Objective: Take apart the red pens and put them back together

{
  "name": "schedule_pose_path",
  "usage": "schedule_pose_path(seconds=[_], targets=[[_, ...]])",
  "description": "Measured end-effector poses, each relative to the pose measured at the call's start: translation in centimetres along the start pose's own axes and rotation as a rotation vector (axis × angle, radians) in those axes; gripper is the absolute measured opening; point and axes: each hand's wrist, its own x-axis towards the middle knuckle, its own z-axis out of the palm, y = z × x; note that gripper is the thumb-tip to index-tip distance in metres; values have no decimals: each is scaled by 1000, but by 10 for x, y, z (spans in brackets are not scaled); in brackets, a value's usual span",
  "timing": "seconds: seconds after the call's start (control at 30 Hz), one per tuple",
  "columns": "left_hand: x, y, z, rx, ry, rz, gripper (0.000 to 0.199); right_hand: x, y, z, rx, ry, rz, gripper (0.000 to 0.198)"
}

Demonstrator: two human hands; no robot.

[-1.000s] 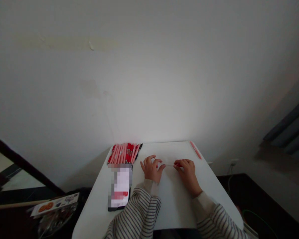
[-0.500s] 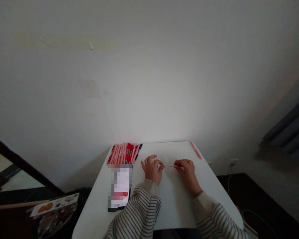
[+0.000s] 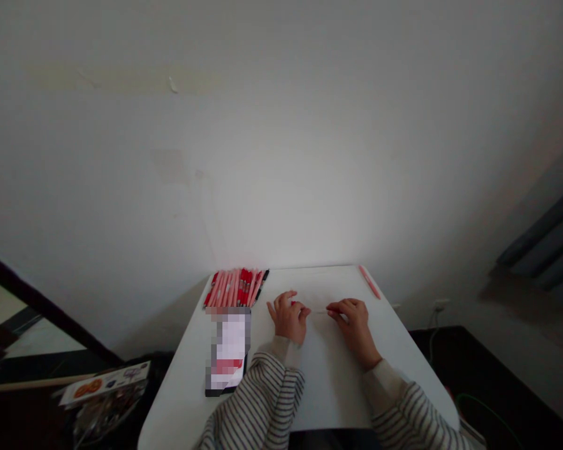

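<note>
Both of my hands are over the middle of the white table (image 3: 326,387). A thin pale rod (image 3: 319,312), resembling a pen refill, spans the gap between them. My right hand (image 3: 354,322) pinches its right end between thumb and fingertips. At the other end, the thumb and index finger of my left hand (image 3: 288,320) are pressed together, the remaining fingers spread. A small red piece (image 3: 293,303), perhaps part of a pen, shows among the left fingers; most of it is hidden.
A row of red, pink and black pens (image 3: 234,287) lies at the back left. Below it is a phone (image 3: 229,350) with a blurred screen. One pink pen (image 3: 370,282) rests by the back right edge. The wall (image 3: 309,156) rises directly behind the table.
Red that showed at my right fingertips is no longer visible there, while a red piece now shows at my left fingers. Both hands have stayed nearly in place.
</note>
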Motion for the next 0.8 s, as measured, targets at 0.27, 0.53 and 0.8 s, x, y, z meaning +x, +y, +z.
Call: schedule_pose_path(seconds=[0.27, 0.53, 0.8], targets=[[0, -2, 3, -12, 63, 30, 9, -1, -3, -2, 19, -24, 18, 24], [-1, 2, -3, -35, 50, -11, 10, -1, 0, 0, 35, 46, 14, 26], [0, 2, -4, -24, 41, -40, 6, -1, 0, 0, 32, 79, -25, 26]])
